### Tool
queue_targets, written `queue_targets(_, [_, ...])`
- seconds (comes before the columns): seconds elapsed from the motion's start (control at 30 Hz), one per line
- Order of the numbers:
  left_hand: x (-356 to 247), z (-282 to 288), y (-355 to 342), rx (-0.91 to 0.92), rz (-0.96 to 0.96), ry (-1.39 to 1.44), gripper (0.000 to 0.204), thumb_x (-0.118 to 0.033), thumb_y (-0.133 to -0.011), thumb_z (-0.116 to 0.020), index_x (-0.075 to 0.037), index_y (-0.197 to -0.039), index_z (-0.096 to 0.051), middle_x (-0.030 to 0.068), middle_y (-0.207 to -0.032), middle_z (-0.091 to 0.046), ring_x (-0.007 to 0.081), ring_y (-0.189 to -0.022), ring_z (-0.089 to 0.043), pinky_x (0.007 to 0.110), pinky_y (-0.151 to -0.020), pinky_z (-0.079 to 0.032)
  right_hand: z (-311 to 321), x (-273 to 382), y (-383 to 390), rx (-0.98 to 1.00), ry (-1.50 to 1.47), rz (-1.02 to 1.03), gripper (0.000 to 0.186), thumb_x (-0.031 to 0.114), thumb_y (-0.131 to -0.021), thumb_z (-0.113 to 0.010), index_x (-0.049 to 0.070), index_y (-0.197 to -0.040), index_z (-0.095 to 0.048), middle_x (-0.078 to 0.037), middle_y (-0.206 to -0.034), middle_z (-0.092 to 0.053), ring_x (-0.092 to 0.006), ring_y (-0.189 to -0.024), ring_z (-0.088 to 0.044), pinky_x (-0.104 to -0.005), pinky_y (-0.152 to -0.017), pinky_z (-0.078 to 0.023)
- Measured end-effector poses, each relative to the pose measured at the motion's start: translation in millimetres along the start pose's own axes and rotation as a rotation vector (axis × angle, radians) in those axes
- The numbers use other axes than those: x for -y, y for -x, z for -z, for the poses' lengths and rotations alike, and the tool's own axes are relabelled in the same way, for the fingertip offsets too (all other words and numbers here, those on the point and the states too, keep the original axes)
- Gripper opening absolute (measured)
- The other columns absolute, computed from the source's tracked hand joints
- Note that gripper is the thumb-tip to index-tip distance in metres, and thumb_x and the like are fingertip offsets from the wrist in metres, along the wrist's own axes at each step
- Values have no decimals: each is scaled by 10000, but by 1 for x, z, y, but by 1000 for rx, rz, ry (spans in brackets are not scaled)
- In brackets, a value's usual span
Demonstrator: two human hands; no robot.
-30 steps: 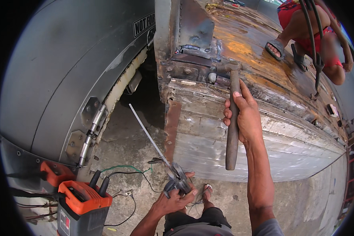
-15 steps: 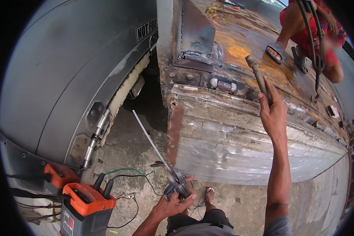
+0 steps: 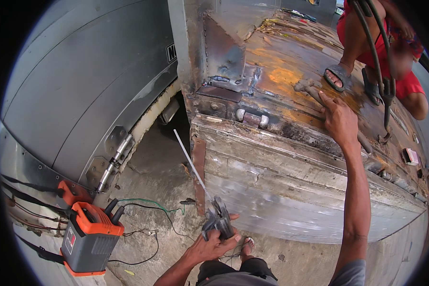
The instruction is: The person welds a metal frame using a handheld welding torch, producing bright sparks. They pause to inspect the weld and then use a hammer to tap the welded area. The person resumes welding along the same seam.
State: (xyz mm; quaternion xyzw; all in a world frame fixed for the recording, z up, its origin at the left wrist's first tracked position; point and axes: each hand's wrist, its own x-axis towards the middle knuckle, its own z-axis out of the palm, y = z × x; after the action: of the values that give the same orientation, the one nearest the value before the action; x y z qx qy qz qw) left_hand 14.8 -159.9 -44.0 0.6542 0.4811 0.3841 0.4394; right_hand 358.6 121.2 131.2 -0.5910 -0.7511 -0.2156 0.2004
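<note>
My left hand (image 3: 214,244), low in the middle, is closed around a dark electrode holder (image 3: 218,220). A long pale welding rod (image 3: 190,164) sticks up out of its jaws toward the gap beside the metal bed. On the right, my right hand (image 3: 341,118) grips a rusty hammer (image 3: 314,91) partway along its handle. The hammer's head points left over the rusty bed surface (image 3: 283,74), and the handle's end shows beyond my wrist. Whether the hammer touches the bed, I cannot tell. A hinge-like cylinder (image 3: 251,118) sits on the bed's edge, left of the hammer.
An orange and black welding machine (image 3: 91,233) with cables stands at lower left. A grey panel with a shiny hinge (image 3: 115,162) fills the left. Another person in red (image 3: 367,55) crouches on the bed at upper right, behind dark forked bars (image 3: 388,88). Cables lie on the concrete.
My right hand has moved slightly right and down, and the hammer has tipped from near upright to a flatter slant over the bed. The view has shifted slightly; my left hand keeps its hold.
</note>
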Motion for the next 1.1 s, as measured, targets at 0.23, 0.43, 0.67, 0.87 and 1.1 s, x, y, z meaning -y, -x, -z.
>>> queue_targets(0.23, [-45, -52, -29, -85, 126, 64, 328, -272, -1026, -757, 14, -1183, -722, 144, -1063, -759, 218, -978, -743, 413, -893, -578, -20, -37, -10, -42, -35, 159, 474, 151, -1017, -708, 168, -1491, -691, -161, -1189, -735, -372, -1175, -648, -467, -1009, -500])
queue_targets(0.43, [-90, -67, -64, -245, 107, 40, 536, -462, -1070, -702, 44, -1246, -674, 139, -1018, -759, 242, -948, -744, 397, -870, -585, 47, 24, 82, 229, -821, 269, 637, 380, -1011, -767, 68, -1546, -620, -219, -1396, -673, -422, -1245, -649, -494, -1057, -513])
queue_targets(0.67, [-133, -70, -139, -222, -252, -274, 529, -567, -1085, -615, -46, -1121, -698, 190, -1024, -725, 443, -774, -727, 501, -664, -588, 75, 48, 125, 559, -1197, 249, 1382, 414, -769, -978, 161, -1781, -72, -278, -1554, -597, -433, -1380, -641, -492, -1073, -538])
queue_targets(0.87, [-153, -61, -167, -222, -544, -356, 351, -390, -1079, -657, -53, -1157, -714, 155, -910, -716, 410, -839, -731, 481, -701, -582, 87, 44, 104, 414, -1292, -42, 1515, 655, -560, -944, 152, -1770, -182, -197, -1335, -712, -333, -1204, -693, -434, -1018, -545])
queue_targets(1.1, [-133, -38, -144, -262, -221, -20, 446, -362, -1095, -683, 12, -1333, -730, 141, -973, -776, 156, -784, -686, 331, -702, -539, 76, 40, 87, 175, -1269, -41, 1317, 641, -658, -976, 105, -1708, -389, -113, -1182, -756, -127, -880, -669, -307, -794, -553])
